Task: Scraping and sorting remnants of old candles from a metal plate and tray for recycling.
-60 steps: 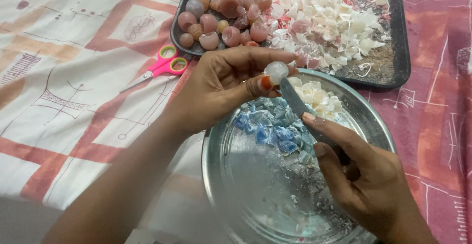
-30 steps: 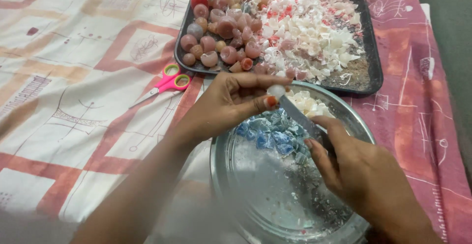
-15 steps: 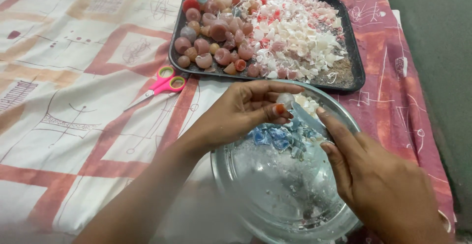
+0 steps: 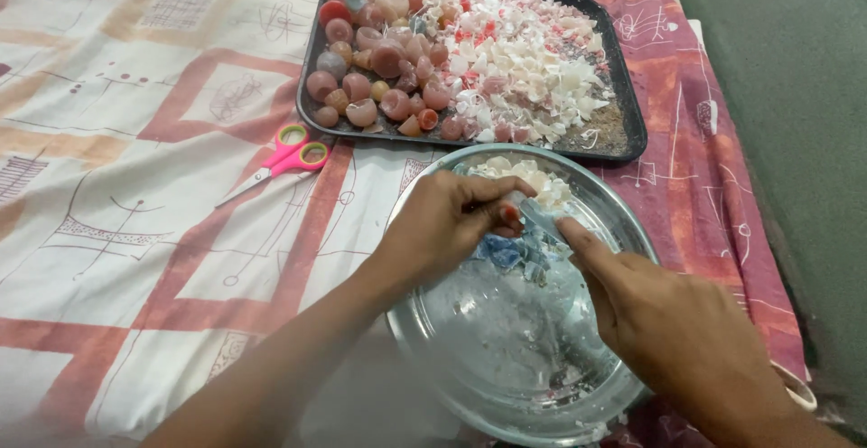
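Note:
My left hand [image 4: 447, 227] hovers over a round steel plate [image 4: 452, 371] and pinches a small pale piece [image 4: 517, 202] at its fingertips. My right hand [image 4: 673, 331] grips a knife whose blade [image 4: 540, 222] presses against that piece. Blue chips [image 4: 506, 254] and white chips [image 4: 524, 177] lie in the plate under the hands. The knife's handle is hidden in my fist.
A black tray [image 4: 632, 132] at the back holds several pink and red rounded pieces [image 4: 379, 60] on its left and white and pink shavings [image 4: 533, 60] on its right. Pink scissors [image 4: 284, 161] lie on the patterned cloth [image 4: 135, 186]. A green floor [image 4: 786, 96] borders the right.
The view has tilted so tray and plate sit lower in frame. Both hands stay together over the plate, the blade still working against the held piece.

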